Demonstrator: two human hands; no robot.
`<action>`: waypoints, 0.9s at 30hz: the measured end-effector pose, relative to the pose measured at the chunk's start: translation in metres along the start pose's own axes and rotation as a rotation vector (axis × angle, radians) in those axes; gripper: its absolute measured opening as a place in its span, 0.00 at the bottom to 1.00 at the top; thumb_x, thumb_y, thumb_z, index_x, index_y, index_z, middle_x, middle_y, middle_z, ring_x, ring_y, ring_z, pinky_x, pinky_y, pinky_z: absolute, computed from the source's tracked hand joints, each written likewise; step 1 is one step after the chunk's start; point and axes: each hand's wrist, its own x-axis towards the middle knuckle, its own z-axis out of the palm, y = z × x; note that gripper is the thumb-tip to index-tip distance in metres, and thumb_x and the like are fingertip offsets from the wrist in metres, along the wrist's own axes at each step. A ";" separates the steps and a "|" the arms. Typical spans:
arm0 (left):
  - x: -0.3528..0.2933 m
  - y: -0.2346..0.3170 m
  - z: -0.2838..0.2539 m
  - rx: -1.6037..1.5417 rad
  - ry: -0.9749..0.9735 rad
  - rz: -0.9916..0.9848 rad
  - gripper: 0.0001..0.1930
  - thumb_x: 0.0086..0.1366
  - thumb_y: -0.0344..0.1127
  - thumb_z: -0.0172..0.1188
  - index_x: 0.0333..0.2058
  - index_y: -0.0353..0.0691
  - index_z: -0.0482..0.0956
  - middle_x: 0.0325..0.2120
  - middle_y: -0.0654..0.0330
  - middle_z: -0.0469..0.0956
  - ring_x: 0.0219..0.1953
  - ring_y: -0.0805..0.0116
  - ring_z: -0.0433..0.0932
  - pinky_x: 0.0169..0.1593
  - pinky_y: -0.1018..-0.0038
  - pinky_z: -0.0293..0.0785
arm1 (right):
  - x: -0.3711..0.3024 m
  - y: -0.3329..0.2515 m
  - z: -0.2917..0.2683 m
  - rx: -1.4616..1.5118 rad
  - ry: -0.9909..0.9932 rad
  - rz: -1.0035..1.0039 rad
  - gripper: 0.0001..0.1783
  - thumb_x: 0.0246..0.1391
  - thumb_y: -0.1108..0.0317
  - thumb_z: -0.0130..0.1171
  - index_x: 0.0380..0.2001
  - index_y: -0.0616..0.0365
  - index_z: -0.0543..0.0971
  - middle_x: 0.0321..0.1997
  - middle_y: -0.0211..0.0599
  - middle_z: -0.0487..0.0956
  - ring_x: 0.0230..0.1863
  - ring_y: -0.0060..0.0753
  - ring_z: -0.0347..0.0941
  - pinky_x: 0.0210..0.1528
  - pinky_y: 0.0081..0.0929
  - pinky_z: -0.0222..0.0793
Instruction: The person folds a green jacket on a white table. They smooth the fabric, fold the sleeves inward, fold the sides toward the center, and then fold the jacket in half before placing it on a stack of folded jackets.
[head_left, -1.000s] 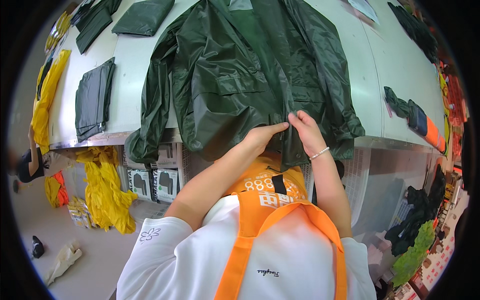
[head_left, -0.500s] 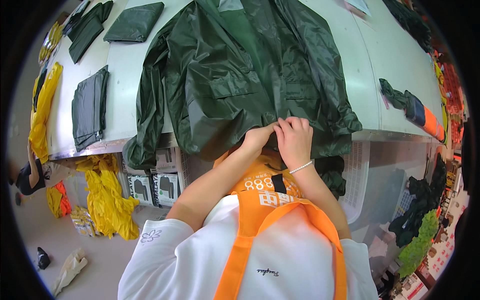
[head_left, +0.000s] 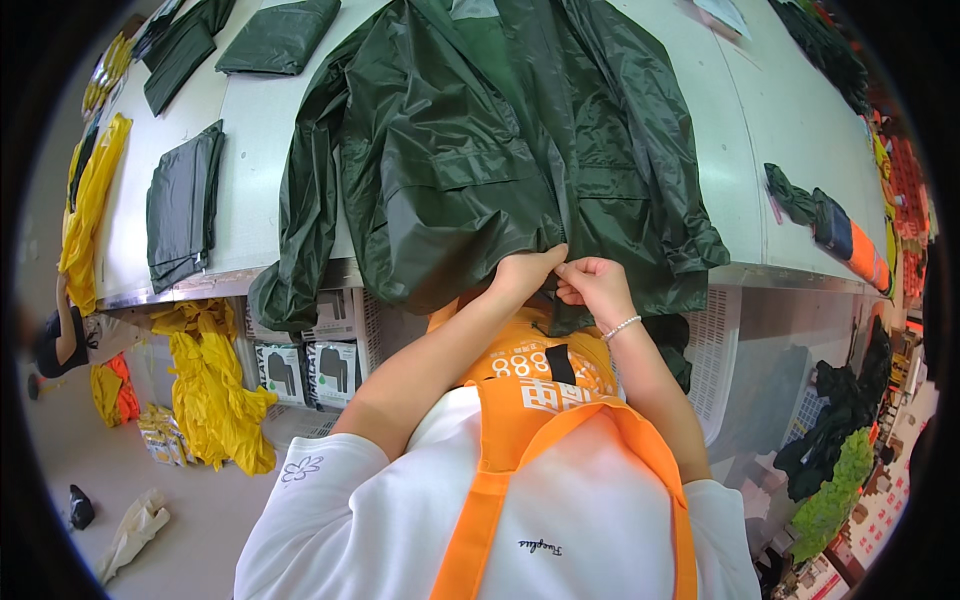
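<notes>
A dark green rain jacket (head_left: 455,200) lies spread open on the white table (head_left: 725,180), its lower hem hanging over the near edge. At the bottom of the front opening, my left hand (head_left: 525,270) pinches the hem of the left-hand front panel. Close beside it, my right hand (head_left: 597,288) is closed, thumb and forefinger pressed together at the bottom corner of the right-hand panel edge. The fingertips of both hands almost meet. Whatever small zipper part lies between them is too small to make out.
Folded dark green garments (head_left: 183,205) lie left on the table. An orange and navy bundle (head_left: 845,240) sits at the right. Below the edge are boxed packages (head_left: 333,372), a white plastic basket (head_left: 715,350) and yellow rainwear (head_left: 210,390). Another person (head_left: 65,335) is at far left.
My right hand has drawn slightly down and to the right, its fingers curling into a pinch. The left hand stays at the hem, and the view has shifted a little.
</notes>
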 end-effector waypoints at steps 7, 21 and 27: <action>0.004 -0.009 0.000 0.142 0.000 -0.098 0.27 0.54 0.56 0.61 0.26 0.29 0.78 0.24 0.57 0.77 0.27 0.73 0.72 0.34 0.74 0.69 | 0.000 0.013 0.019 0.203 0.095 0.069 0.10 0.53 0.68 0.61 0.28 0.66 0.77 0.26 0.36 0.79 0.23 0.22 0.75 0.24 0.16 0.72; 0.008 -0.031 -0.011 -0.338 -0.063 0.042 0.13 0.56 0.35 0.64 0.35 0.31 0.79 0.30 0.56 0.79 0.28 0.70 0.77 0.33 0.74 0.76 | 0.003 0.033 0.006 0.608 0.038 0.168 0.05 0.54 0.74 0.55 0.31 0.65 0.73 0.34 0.45 0.80 0.36 0.36 0.80 0.40 0.27 0.77; -0.008 -0.029 -0.013 -0.330 0.075 0.099 0.17 0.54 0.37 0.66 0.30 0.25 0.74 0.25 0.53 0.77 0.22 0.64 0.78 0.18 0.72 0.75 | 0.001 0.025 0.009 0.513 0.043 0.162 0.04 0.53 0.72 0.57 0.30 0.62 0.74 0.34 0.43 0.80 0.36 0.34 0.79 0.39 0.25 0.76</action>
